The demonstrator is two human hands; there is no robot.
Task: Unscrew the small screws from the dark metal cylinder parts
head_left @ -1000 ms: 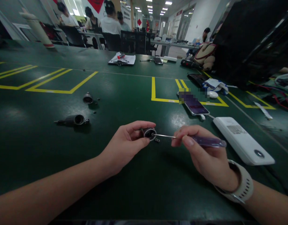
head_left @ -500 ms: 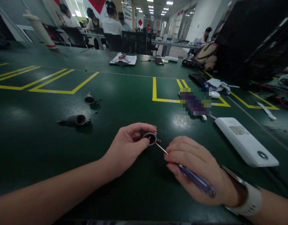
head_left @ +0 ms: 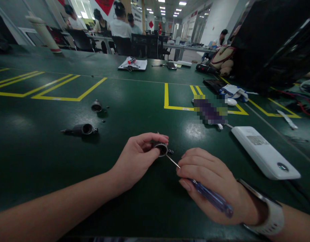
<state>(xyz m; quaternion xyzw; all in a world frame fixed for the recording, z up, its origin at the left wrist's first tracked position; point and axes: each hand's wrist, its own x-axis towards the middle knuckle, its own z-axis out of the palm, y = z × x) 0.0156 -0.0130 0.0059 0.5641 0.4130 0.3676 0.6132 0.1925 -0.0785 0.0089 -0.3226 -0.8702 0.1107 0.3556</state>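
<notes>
My left hand (head_left: 138, 158) pinches a small dark ring-shaped part (head_left: 161, 148) with a metal rim, holding it just above the green table (head_left: 39, 151). My right hand (head_left: 212, 185) is closed round a purple-handled screwdriver (head_left: 211, 198). Its thin metal shaft points up-left, and the tip reaches into the part's opening. Two tiny black nuts (head_left: 170, 151) lie on the table right beside the part.
A dark cylindrical housing (head_left: 80, 129) and a small cone-shaped piece (head_left: 96, 106) lie to the left with tiny loose bits around them. A white power bank (head_left: 264, 151) and a phone (head_left: 210, 112) lie to the right. Yellow tape lines (head_left: 166, 97) mark the table. People sit at far desks.
My right hand swung the screwdriver from level to slanting, handle dropping toward me. Over the last half second the part tilted slightly and the tip stayed in it.
</notes>
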